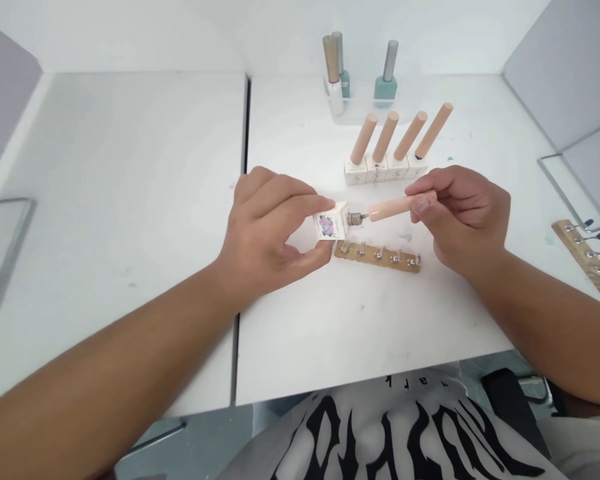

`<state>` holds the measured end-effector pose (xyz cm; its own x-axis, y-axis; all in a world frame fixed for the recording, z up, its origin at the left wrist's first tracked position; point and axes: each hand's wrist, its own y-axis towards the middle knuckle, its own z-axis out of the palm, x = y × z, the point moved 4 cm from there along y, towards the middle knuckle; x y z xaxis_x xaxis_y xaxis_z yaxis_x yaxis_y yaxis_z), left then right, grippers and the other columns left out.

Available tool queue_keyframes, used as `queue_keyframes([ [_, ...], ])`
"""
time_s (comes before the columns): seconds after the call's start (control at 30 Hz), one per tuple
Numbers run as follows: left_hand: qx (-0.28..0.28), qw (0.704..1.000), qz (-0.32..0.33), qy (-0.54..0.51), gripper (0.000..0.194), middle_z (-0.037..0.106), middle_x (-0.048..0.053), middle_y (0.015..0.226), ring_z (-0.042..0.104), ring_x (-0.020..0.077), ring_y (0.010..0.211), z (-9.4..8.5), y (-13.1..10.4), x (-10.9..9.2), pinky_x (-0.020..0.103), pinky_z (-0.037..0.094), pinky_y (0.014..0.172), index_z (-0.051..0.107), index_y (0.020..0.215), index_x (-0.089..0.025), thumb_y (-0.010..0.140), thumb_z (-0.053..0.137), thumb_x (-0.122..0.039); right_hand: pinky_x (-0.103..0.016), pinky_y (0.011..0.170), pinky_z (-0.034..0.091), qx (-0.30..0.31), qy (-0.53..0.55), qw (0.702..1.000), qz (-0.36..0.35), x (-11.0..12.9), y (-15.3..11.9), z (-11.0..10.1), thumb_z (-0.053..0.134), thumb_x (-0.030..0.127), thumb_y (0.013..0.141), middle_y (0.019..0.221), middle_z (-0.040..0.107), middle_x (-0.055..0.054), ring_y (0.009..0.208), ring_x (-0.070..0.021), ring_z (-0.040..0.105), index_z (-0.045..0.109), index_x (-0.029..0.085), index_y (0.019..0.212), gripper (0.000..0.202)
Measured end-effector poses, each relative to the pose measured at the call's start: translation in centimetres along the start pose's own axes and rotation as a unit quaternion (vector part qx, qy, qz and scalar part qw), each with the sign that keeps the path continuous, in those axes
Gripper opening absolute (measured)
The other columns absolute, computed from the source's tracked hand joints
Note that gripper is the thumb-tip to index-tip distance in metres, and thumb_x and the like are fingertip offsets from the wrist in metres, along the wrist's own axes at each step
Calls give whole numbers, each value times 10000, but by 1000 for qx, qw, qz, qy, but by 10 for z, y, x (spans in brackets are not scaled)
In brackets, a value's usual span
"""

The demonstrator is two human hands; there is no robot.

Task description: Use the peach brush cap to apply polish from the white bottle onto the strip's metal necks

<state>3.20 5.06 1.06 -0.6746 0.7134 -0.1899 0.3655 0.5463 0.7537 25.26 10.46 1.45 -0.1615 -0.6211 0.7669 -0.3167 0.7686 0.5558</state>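
My left hand (275,233) pinches a square white nail polish bottle (331,223) with a purple flower print, tipped so its neck points right. In my right hand (463,217) is a pink brush cap (397,205), held between thumb and fingers. The brush stem reaches the mouth of the bottle; whether its tip is inside I cannot make out. Just below the bottle lies a wooden strip (380,257) with several small clear nail tips on metal holders. Behind my hands, several like bottles (375,171) with pink caps stand in a row.
At the back a clear tray (360,110) holds a teal bottle (385,88), another teal one and a white bottle with a gold cap. On the right lies a second wooden strip (583,257) with dark nail tips. Metal handles stand at both sides. A seam divides the white table (145,167).
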Motion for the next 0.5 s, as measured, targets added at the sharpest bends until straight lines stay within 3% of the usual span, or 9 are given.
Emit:
queue_keyframes([
  [0.13,4,1000,-5,7,411,595,4,843,481,194,691,-1,5,-5,377,343,623,579,1079,-315,695,711,-256,-277,486,416,2,49,998,34,-7,1,1,609,311,867,606,541,25,545,-105,514,669,245,814,104],
  [0.27,15,999,-33,17,427,594,3,844,491,203,696,-2,6,-7,390,368,625,561,1078,-342,692,698,-221,-274,505,423,-6,33,999,20,-3,0,0,610,279,867,622,546,27,555,-97,518,668,243,819,84],
  [0.33,9,1000,-23,14,427,599,12,839,492,202,691,-2,6,-8,393,367,618,567,1071,-319,680,707,-221,-278,522,431,-5,14,1000,-22,1,0,-1,614,241,859,648,568,25,579,-101,538,672,249,855,59],
  [0.5,-8,1000,-14,9,403,605,15,834,480,193,682,-2,3,-6,378,363,594,582,1040,-289,666,723,-240,-273,493,430,58,0,977,-203,9,4,2,631,165,816,680,616,20,595,-117,575,665,270,952,175],
])
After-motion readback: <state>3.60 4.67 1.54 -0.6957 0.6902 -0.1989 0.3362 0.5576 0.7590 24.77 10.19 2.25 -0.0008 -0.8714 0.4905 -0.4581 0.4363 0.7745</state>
